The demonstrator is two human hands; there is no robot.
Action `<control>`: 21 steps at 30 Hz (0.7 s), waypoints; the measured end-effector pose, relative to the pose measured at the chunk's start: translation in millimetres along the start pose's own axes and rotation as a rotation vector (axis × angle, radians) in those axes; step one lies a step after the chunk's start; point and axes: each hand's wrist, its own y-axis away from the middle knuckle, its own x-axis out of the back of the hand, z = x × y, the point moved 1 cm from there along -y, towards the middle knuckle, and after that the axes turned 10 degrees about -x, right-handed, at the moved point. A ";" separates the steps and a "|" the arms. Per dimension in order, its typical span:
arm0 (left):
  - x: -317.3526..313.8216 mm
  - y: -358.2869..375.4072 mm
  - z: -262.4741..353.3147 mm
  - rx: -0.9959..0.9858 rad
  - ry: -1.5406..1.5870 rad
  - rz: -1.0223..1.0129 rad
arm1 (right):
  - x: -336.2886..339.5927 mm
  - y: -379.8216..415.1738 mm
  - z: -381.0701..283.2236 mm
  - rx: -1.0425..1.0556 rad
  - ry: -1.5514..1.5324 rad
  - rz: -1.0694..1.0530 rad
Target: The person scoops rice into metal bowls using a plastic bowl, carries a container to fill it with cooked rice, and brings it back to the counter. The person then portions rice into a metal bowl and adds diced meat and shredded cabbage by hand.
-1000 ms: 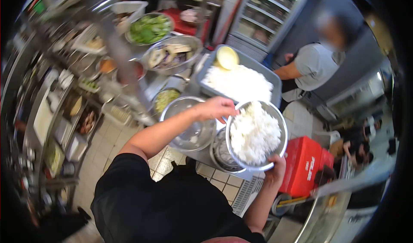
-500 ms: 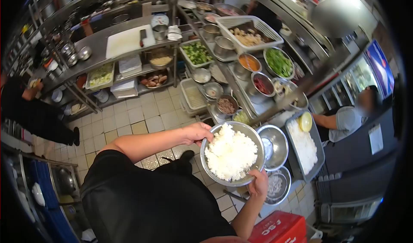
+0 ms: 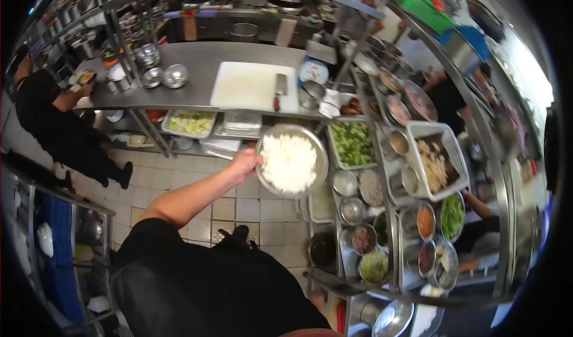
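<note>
The left hand (image 3: 243, 161) grips the rim of a metal bowl (image 3: 319, 158) full of white rice (image 3: 289, 162), held above the tiled floor (image 3: 197, 167). The right hand is not visible. Behind the bowl, a white cutting board (image 3: 250, 86) lies on the steel counter (image 3: 197, 59).

**Steel, tile and plastic**

The round shiny metal bowl (image 3: 292, 160) gripped by the left hand (image 3: 245, 163) has a smooth, glossy rim around matt, grainy white rice (image 3: 288, 161). The long brushed-steel counter (image 3: 197, 68) carries a flat matt white cutting board (image 3: 250, 86), probably plastic. The pale tiled floor (image 3: 179, 182) looks dull, and the white slotted plastic basket (image 3: 439, 158) smooth
</note>
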 end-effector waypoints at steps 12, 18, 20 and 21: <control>21.7 -333.3 167.1 -0.362 0.096 0.418 | -11.4 -73.8 -125.5 -0.089 -0.156 -0.104; -15.7 -449.4 219.2 -0.330 0.089 0.360 | 20.7 -103.7 -189.9 0.066 -0.330 -0.086; -32.8 -482.0 229.0 -0.335 0.097 0.319 | 32.2 -111.8 -223.3 0.251 -0.321 -0.194; -40.7 -497.9 233.3 -0.336 0.094 0.294 | 33.0 -113.9 -238.6 0.327 -0.357 -0.243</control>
